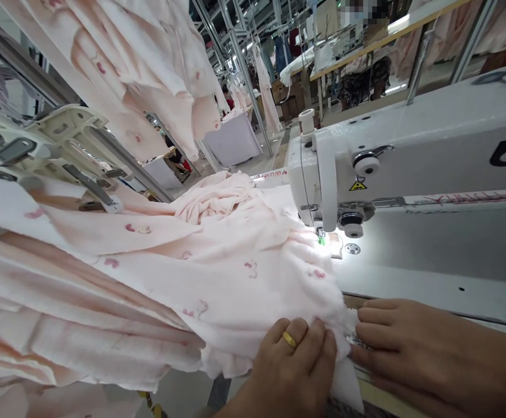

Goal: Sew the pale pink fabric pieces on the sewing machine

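Note:
Pale pink fabric with small printed figures lies across the sewing machine bed, its far edge bunched by the lit presser foot. My left hand, with a yellow ring on one finger, is closed on the fabric's near edge. Just to the right, my right hand has bent fingers closed at the same edge. A small shiny bit shows by its fingertips; what it is I cannot make out. The white sewing machine stands above and to the right of the cloth.
More pink garment pieces hang at upper left, over a hanger clamp with metal clips. Folded pink cloth drapes down on the left. Metal poles and another worktable stand behind.

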`<state>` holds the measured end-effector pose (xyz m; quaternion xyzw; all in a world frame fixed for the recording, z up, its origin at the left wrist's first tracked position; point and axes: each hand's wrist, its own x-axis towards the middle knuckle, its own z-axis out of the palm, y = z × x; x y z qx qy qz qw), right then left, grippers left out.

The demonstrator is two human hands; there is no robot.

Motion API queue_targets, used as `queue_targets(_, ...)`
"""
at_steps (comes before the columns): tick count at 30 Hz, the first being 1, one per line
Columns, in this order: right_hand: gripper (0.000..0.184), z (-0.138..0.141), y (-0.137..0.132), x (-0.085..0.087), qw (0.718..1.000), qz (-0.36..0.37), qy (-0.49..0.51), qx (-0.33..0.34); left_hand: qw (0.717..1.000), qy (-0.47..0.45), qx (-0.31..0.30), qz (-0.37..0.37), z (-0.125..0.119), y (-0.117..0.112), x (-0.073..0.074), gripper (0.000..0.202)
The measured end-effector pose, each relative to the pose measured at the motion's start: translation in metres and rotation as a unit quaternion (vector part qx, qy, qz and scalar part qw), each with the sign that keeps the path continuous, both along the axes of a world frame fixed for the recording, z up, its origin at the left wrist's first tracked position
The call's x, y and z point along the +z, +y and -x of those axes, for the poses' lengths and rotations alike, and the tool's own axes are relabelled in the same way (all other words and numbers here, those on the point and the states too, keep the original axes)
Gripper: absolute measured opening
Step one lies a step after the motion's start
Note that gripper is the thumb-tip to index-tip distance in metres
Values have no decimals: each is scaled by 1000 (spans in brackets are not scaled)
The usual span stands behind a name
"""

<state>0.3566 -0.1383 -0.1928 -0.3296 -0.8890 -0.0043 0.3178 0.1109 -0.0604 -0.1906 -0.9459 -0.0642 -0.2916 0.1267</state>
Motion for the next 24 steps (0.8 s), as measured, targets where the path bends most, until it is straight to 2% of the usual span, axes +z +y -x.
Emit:
queue_targets(2, 33, -2, 0, -3, 999, 34, -24, 21, 1000, 0, -6, 7, -1, 0, 1, 29)
queue_targets(5, 24, -5, 0, -10, 999, 48, -8, 9, 1000, 10, -1, 17, -2, -1, -1, 24)
queue_targets(7, 22, -5, 1, -14, 1000, 29, 10, -4, 1000, 12, 3, 20, -3, -3, -4, 21)
queue_targets(11, 31, -1, 4, -15, 999, -35, 25, -30, 999, 3, 8, 44, -3, -5, -4, 26)
queue_targets(14, 36, 3, 7, -11, 998, -42, 4, -42, 988, 32, -24, 152, 2, 1, 13, 20)
queue_targets(16, 39, 3, 7, -8, 998, -41, -18, -44, 959, 76, -41, 269, 5, 11, 29, 19)
queue_targets(17, 40, 3, 7, -7, 998, -43, -26, -46, 943, 98, -29, 318, 5, 17, 37, 20)
queue_targets(19, 42, 2, 8, -5, 997, -48, -32, -44, 924, 128, 46, 357, 1, 29, 49, 22)
queue_targets(22, 42, 2, 9, 1, 998, -47, -33, -40, 910, 182, 206, 312, -16, 45, 53, 19)
queue_targets(24, 43, 3, 10, 4, 997, -57, -29, -45, 887, 240, 260, 296, -29, 52, 51, 19)
